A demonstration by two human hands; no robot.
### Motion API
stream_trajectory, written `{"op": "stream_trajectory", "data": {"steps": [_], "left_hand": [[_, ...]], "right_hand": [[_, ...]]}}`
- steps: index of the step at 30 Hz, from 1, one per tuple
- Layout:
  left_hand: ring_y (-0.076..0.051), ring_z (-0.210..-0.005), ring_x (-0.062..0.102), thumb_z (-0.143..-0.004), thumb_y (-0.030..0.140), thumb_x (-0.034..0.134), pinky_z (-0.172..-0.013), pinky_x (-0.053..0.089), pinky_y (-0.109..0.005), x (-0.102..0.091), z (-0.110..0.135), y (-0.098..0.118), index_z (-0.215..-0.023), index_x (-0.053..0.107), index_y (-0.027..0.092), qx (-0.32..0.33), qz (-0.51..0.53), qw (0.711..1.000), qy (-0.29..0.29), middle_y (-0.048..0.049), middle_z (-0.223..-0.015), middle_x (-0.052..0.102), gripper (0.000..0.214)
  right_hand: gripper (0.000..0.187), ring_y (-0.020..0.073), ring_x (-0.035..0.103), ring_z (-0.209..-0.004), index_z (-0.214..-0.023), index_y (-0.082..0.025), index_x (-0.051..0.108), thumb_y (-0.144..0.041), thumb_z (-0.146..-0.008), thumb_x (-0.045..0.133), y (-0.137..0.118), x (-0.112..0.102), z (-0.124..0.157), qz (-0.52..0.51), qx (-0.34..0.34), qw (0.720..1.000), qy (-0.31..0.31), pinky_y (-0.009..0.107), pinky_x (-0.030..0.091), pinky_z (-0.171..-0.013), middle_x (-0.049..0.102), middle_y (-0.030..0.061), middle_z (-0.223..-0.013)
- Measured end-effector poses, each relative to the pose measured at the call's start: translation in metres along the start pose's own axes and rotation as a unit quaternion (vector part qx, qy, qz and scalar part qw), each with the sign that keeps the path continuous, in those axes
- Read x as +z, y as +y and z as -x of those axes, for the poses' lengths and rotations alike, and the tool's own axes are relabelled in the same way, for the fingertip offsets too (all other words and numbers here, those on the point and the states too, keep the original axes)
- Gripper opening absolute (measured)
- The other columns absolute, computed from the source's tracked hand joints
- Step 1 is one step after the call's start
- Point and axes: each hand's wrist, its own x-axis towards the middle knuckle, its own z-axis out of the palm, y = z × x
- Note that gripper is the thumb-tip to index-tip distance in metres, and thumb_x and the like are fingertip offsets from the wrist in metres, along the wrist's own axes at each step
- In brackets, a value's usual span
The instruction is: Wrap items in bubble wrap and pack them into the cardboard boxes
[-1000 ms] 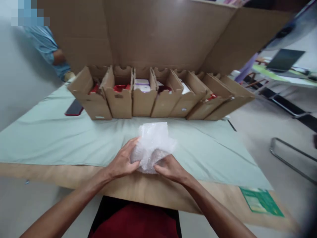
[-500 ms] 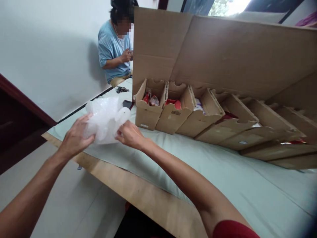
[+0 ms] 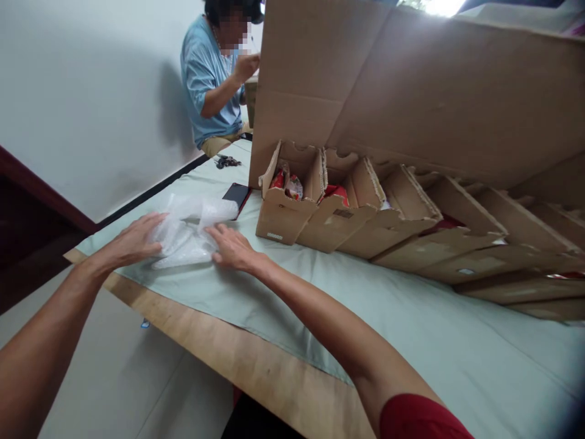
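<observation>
A crumpled, see-through sheet of bubble wrap (image 3: 185,241) lies on the cloth-covered table near its left end. At its left edge my left hand (image 3: 137,239) touches it, with fingers stretched out and thumb apart. My right hand (image 3: 234,247) rests against the right side of the wrap, its fingers loosely extended and not closed round it. Just behind the wrap lies a dark phone (image 3: 236,194).
A row of several open cardboard bins (image 3: 286,222) holding red packets stands to the right, before a tall cardboard panel (image 3: 411,97). Keys (image 3: 227,161) lie farther back. A person in a blue shirt (image 3: 201,73) sits beyond. The table's wooden edge (image 3: 219,341) runs along the front.
The bubble wrap has come down and flattened onto the table, and my fingers have loosened from it. The person at the back has raised a hand. The view has shifted slightly.
</observation>
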Motion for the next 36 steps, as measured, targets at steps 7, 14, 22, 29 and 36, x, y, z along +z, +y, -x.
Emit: {"op": "stream_trajectory", "data": {"steps": [7,14,22,29,36], "left_hand": [[-0.033,-0.151,0.031,-0.089,0.028,0.040,-0.123,0.026,-0.054,-0.018,0.012,0.008,-0.158,0.017,0.002,-0.040,-0.002,0.999,0.017,-0.0196,-0.165,0.028,0.077],[-0.042,-0.156,0.022,-0.090,0.042,0.045,-0.122,0.025,-0.064,-0.004,0.040,0.058,-0.162,0.015,0.027,-0.066,-0.015,0.989,0.132,-0.0104,-0.173,0.013,0.080],[-0.048,-0.142,0.044,-0.082,0.046,0.058,-0.112,0.040,-0.072,0.118,0.082,0.196,-0.159,0.012,0.056,0.222,0.108,0.960,0.134,0.0134,-0.172,0.015,0.091],[-0.037,-0.146,0.043,-0.094,0.045,0.055,-0.111,0.048,-0.057,0.171,0.038,0.344,-0.161,0.028,0.031,0.422,0.081,0.902,0.048,-0.0142,-0.163,0.039,0.073],[-0.037,-0.149,0.040,-0.098,0.048,0.050,-0.119,0.034,-0.062,0.204,0.005,0.408,-0.148,0.054,0.023,0.421,0.000,0.907,0.021,-0.0170,-0.159,0.047,0.056]], "right_hand": [[0.071,0.0353,0.053,-0.133,-0.151,-0.020,0.043,-0.044,-0.090,0.069,0.002,-0.009,0.020,-0.002,-0.002,1.000,0.014,0.056,0.044,-0.107,0.047,0.0181,-0.152],[0.070,0.0368,0.049,-0.140,-0.146,-0.016,0.051,-0.055,-0.091,0.070,0.001,-0.008,0.086,-0.050,-0.025,0.996,0.072,0.055,0.039,-0.110,0.042,0.0216,-0.160],[0.024,0.0217,0.065,-0.125,-0.117,-0.019,0.071,-0.033,-0.098,0.066,0.039,0.013,0.302,-0.110,0.057,0.988,0.089,0.038,0.042,-0.108,0.072,0.0088,-0.133],[0.020,0.0188,0.073,-0.107,-0.108,-0.022,0.075,-0.022,-0.089,0.070,0.101,-0.004,0.478,-0.054,0.288,0.912,0.287,0.034,0.053,-0.099,0.080,0.0050,-0.111],[0.041,0.0316,0.057,-0.130,-0.127,-0.015,0.065,-0.014,-0.089,0.051,0.227,-0.100,0.573,0.074,0.451,0.770,0.445,0.053,0.042,-0.112,0.066,0.0156,-0.137]]}}
